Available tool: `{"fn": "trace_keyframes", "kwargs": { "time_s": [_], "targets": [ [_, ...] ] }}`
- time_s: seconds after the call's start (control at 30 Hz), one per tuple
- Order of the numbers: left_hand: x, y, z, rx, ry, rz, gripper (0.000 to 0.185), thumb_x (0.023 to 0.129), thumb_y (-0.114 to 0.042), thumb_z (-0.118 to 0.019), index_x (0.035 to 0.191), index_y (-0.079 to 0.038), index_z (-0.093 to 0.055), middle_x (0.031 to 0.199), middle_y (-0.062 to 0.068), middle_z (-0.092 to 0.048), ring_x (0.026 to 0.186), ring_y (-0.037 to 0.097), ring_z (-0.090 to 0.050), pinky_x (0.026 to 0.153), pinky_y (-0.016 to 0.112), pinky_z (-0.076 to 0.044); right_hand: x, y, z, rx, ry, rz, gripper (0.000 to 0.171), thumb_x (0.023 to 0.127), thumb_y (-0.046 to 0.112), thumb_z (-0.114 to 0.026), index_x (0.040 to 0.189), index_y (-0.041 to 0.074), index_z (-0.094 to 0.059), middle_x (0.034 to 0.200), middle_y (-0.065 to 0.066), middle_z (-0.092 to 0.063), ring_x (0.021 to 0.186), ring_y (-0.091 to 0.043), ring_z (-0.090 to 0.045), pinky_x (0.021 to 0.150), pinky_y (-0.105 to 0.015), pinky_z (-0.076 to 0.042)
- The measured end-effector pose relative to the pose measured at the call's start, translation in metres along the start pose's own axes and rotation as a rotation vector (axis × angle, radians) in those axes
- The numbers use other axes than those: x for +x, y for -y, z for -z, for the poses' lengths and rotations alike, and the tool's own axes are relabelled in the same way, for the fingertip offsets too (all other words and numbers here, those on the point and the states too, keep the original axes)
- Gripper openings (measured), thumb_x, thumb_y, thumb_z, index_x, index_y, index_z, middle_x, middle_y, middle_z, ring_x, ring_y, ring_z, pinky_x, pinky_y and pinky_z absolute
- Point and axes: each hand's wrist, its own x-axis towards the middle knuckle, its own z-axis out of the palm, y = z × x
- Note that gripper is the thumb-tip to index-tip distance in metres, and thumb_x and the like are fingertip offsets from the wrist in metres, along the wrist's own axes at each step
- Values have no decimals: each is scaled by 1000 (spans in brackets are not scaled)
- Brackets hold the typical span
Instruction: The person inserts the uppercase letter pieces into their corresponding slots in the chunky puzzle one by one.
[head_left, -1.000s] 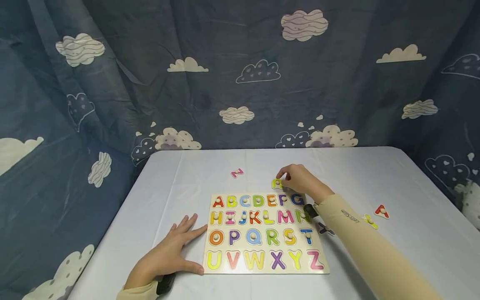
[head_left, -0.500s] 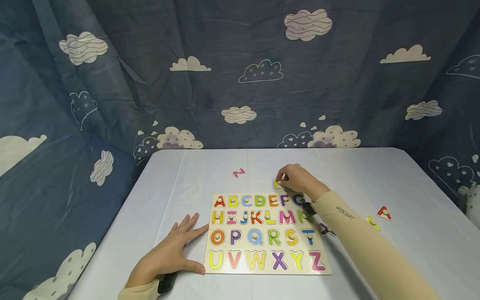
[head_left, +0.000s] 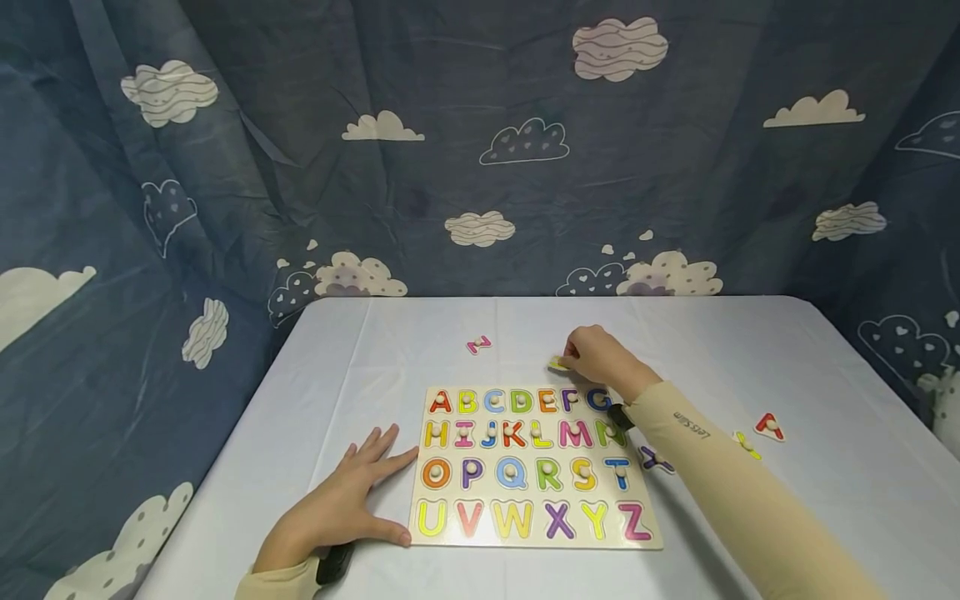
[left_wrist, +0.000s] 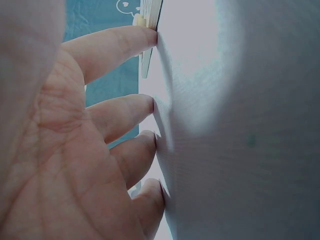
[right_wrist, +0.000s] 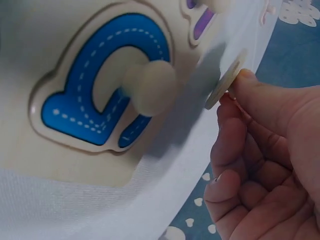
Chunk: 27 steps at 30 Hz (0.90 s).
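The wooden alphabet puzzle board (head_left: 491,496) lies on the white table, with knobbed letters in its top three rows. My right hand (head_left: 602,361) is behind its back edge, pinching a yellow letter piece (head_left: 558,364) between thumb and fingers. The right wrist view shows this piece (right_wrist: 227,82) edge-on and tilted, its letter face turned away. The blue G (right_wrist: 82,85) sits in its recess close by. My left hand (head_left: 341,500) rests with spread fingers at the board's left side, thumb at the front left corner and index fingertip at the left edge.
A pink zigzag letter piece (head_left: 478,344) lies behind the board. Right of it are a purple X piece (head_left: 656,460), a yellow piece (head_left: 747,446) and a red V-shaped piece (head_left: 769,427). A dark cloud-print cloth (head_left: 420,200) hangs behind the table.
The yellow letter piece has gone from lying flat to tilted in my right hand's pinch. The hand has shifted slightly right. My left hand stays at the board's edge.
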Motion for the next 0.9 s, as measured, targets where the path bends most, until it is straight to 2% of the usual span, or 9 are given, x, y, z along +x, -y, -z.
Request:
{"fn": "trace_keyframes", "kwargs": {
  "time_s": [0.23, 0.4, 0.53, 0.7, 0.9],
  "targets": [
    [1, 0, 1, -3, -4, 0, 114, 60, -57, -101, 158, -20, -56, 179, 16, -23, 167, 47, -11, 132, 74, -7, 0, -3, -1, 36, 12, -37, 25, 99, 21, -79, 82, 5, -69, 77, -6, -66, 69, -17, -57, 64, -27, -46],
    [0, 1, 0, -1, -7, -15, 115, 60, -58, -100, 158, -20, -56, 179, 18, -24, 167, 48, -12, 131, 75, -7, 1, -5, 1, 73, 29, -53, 16, 95, 19, -82, 95, 4, -76, 90, -10, -72, 80, -20, -62, 74, -31, -54],
    [-1, 1, 0, 2, -7, -4, 115, 59, -57, -101, 158, -20, -56, 179, 17, -24, 167, 48, -12, 131, 74, -7, 1, -6, 1, 79, 32, -21, 13, 96, 15, -81, 105, 5, -79, 96, -11, -73, 85, -22, -63, 80, -36, -56],
    [-1, 0, 0, -2, -5, -1, 115, 60, -57, -101, 158, -20, -56, 179, 16, -23, 167, 47, -11, 132, 74, -7, 0, -6, 1, 80, 24, 27, 6, 97, 10, -79, 99, 5, -80, 92, -11, -73, 83, -22, -63, 81, -38, -57],
    [0, 0, 0, -3, -2, -4, 114, 60, -57, -101, 159, -20, -55, 179, 17, -23, 167, 47, -11, 132, 74, -7, 0, -8, -2, 68, 33, 57, 5, 98, 10, -77, 98, 5, -78, 89, -9, -72, 81, -19, -62, 79, -35, -56]
  ]
}}
